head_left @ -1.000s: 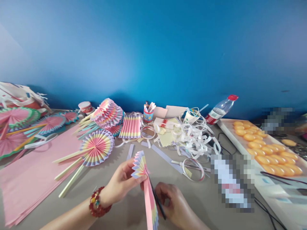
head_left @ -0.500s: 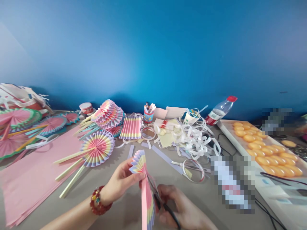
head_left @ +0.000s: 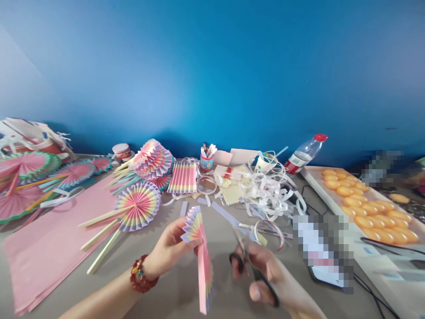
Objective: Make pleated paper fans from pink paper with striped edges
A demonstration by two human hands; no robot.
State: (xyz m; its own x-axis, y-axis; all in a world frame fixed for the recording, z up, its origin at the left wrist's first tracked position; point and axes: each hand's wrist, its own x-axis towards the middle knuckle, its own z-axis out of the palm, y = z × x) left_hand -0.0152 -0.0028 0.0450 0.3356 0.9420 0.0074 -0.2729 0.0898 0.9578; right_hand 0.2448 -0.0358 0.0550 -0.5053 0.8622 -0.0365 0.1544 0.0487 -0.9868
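My left hand, with a red bead bracelet at its wrist, pinches a pleated paper piece in pink, yellow and lilac near its upper part. The piece hangs downward, its top fanned to the left. My right hand has its fingers in the black handles of a pair of scissors. The blades are parted and point up and away, to the right of the paper and apart from it. Motion blurs the right fingers and the blades.
Pink sheets and a round paper fan lie left. Further back are a pleated sheet, a pen cup and white strip scraps. A bottle, tape roll and tray of orange pieces are right.
My right hand has moved right with the scissors, away from the pleated paper, and the blades have parted. My left hand still holds the paper, nearly in the same place.
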